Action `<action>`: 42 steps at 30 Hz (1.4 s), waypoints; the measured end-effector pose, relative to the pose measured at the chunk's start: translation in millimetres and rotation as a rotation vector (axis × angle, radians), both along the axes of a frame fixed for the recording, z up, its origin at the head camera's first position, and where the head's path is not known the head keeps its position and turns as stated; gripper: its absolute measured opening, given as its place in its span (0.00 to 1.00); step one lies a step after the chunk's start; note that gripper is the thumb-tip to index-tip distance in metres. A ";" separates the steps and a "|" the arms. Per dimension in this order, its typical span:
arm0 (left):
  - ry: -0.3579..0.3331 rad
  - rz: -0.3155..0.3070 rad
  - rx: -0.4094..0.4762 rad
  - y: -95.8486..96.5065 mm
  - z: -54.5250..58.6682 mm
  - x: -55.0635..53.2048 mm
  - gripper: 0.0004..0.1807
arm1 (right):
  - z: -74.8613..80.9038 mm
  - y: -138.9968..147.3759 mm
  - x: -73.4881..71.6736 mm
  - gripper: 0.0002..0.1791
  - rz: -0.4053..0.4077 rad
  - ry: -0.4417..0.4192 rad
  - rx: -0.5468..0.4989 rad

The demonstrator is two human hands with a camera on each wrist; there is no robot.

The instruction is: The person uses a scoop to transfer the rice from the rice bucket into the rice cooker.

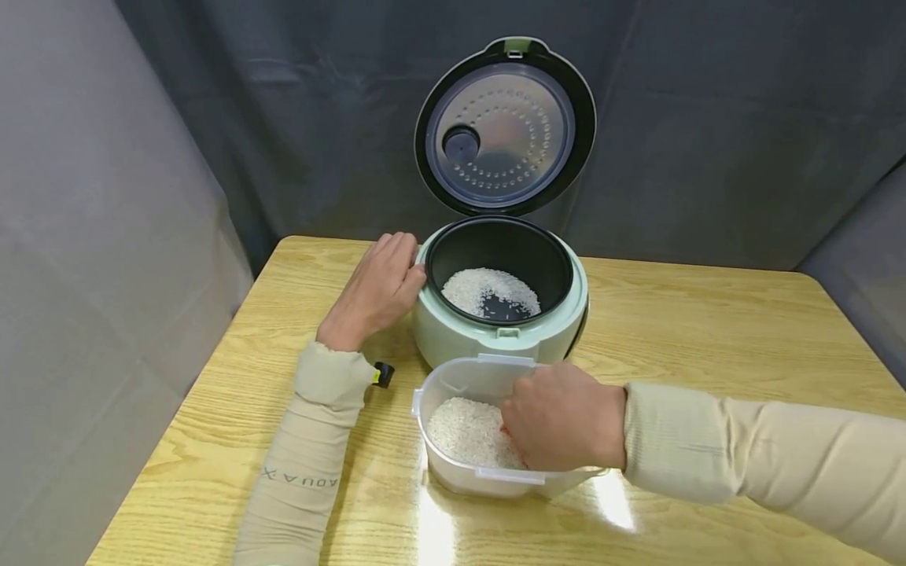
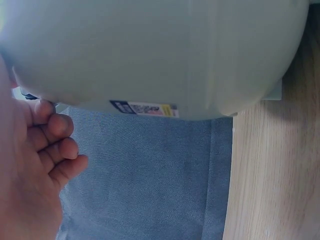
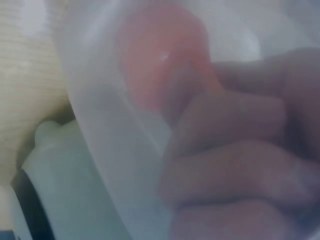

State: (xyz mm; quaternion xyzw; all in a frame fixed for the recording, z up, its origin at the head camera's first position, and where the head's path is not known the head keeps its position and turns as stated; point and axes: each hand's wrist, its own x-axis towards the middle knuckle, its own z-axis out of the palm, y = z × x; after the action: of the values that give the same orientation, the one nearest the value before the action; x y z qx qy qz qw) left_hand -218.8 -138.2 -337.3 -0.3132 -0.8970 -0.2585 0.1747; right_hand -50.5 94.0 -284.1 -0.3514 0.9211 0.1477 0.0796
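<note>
A pale green rice cooker (image 1: 453, 338) stands on the table with its lid (image 1: 520, 118) raised. White rice (image 1: 476, 287) covers part of the floor of its black inner pot (image 1: 495, 236). My left hand (image 1: 378, 287) rests against the cooker's left side, thumb at the rim and fingers loosely bent. In front, a translucent plastic container (image 1: 488, 483) holds more rice (image 1: 463, 432). My right hand (image 1: 559, 417) reaches into its right side, fingers curled round the handle of an orange-red scoop (image 3: 145, 55). From the head view, the hand hides most of the scoop.
The light wood table (image 1: 708, 338) extends to both sides of the cooker. A dark grey curtain (image 1: 340, 118) hangs behind its far edge. At my left cuff sits a small black device (image 1: 384, 375). The container stands close against the cooker's front.
</note>
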 end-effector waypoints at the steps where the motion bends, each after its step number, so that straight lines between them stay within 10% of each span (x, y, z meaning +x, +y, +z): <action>1: 0.002 -0.001 0.000 0.1 0.2 0.1 0.10 | 0.1 -0.3 -0.1 0.24 -0.009 -0.010 0.007; 42: -0.010 -0.001 0.014 -0.2 -1.4 0.1 0.10 | -7.7 -4.9 -6.3 0.22 -0.056 -0.227 0.014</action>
State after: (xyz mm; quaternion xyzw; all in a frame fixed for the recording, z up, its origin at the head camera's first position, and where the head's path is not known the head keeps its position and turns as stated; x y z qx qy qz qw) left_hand -218.6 -138.4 -338.7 -0.3111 -0.8958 -0.2665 0.1725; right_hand -56.7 89.0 -291.8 -0.3393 0.9146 0.1109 0.1901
